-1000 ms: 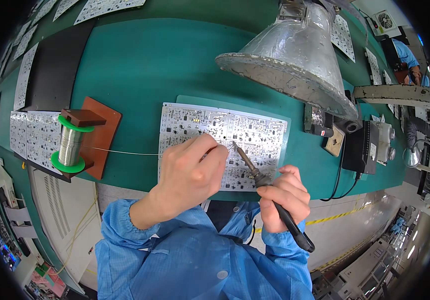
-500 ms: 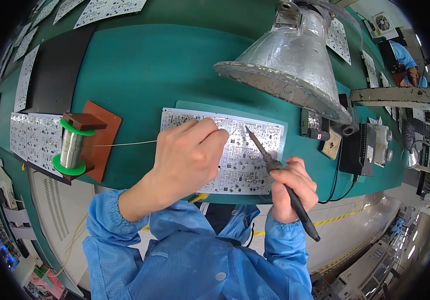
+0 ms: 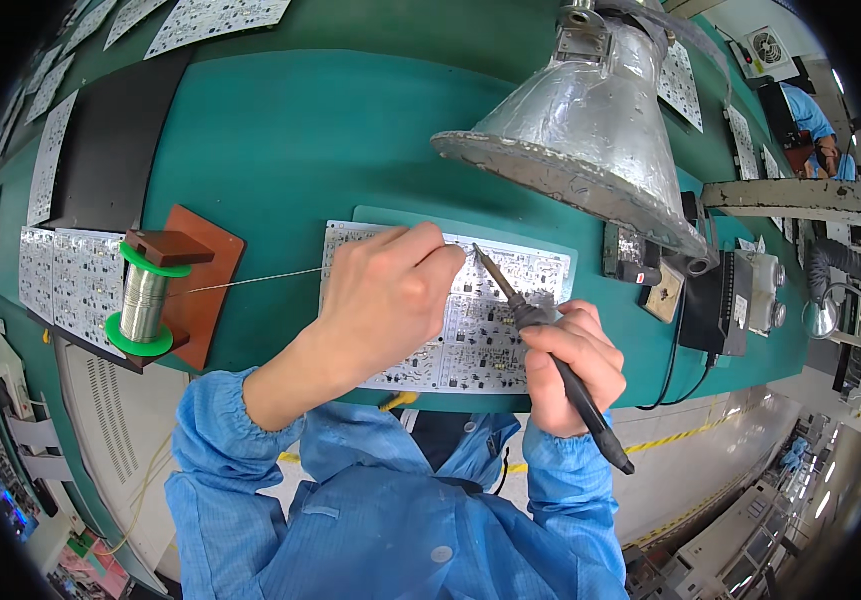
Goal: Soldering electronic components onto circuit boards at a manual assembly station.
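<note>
A white circuit board panel [image 3: 481,350] full of small parts lies on the green mat in front of me. My left hand [image 3: 391,290], over the board's left half, pinches solder wire [image 3: 256,279] that runs from a spool with green ends [image 3: 143,305] on a brown stand. The wire's tip is hidden by the fingers. In my right hand [image 3: 576,370] is a soldering iron [image 3: 568,385], held like a pen. Its tip points up and left at the board's upper part, close to my left fingertips; whether it touches the board I cannot tell.
A silver lamp-like metal hood [image 3: 591,130] hangs over the far right of the mat. Beyond the board's right side stand a black box [image 3: 716,310] with cables and a small sponge tray [image 3: 663,293]. More circuit boards [image 3: 86,285] lie at the left. A person [image 3: 813,125] sits far right.
Both hands have shifted: the left slightly up, and the right up and left, bringing the iron's tip closer to my left fingers. The solder wire now slants more.
</note>
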The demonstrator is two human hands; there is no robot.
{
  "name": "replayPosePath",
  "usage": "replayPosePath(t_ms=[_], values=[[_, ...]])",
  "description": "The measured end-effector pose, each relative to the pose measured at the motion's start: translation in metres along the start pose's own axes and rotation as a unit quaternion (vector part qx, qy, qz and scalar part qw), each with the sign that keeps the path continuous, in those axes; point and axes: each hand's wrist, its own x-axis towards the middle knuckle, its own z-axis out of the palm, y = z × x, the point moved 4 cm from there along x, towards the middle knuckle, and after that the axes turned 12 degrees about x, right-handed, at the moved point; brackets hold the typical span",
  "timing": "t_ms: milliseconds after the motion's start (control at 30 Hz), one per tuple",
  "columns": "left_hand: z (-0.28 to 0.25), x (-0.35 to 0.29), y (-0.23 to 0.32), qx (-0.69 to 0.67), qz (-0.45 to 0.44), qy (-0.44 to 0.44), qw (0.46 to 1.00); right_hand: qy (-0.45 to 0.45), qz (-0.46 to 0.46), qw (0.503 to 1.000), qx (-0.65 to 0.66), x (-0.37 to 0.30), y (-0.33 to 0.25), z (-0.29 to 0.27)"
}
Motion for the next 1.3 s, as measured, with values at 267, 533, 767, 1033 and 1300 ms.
replayPosePath(t_ms=[267,533,767,1033,1300], values=[[-0.009,-0.004,0.0,-0.003,-0.02,0.017,1.0,-0.004,-0.002,1.0,0.011,-0.001,-0.003,-0.002],[-0.029,-0.019,-0.008,-0.042,-0.066,0.053,0.996,0.087,0.01,0.996,0.009,-0.022,-0.01,-0.025],[-0.047,-0.059,-0.029,-0.123,-0.192,0.065,0.971,0.206,-0.01,0.977,-0.06,-0.073,0.016,-0.07],[-0.032,-0.102,-0.054,-0.176,-0.293,0.104,0.934,0.137,0.133,0.971,-0.142,-0.065,0.048,-0.077],[-0.027,-0.107,-0.055,-0.152,-0.287,0.147,0.934,0.171,0.111,0.969,-0.138,-0.066,0.051,-0.076]])
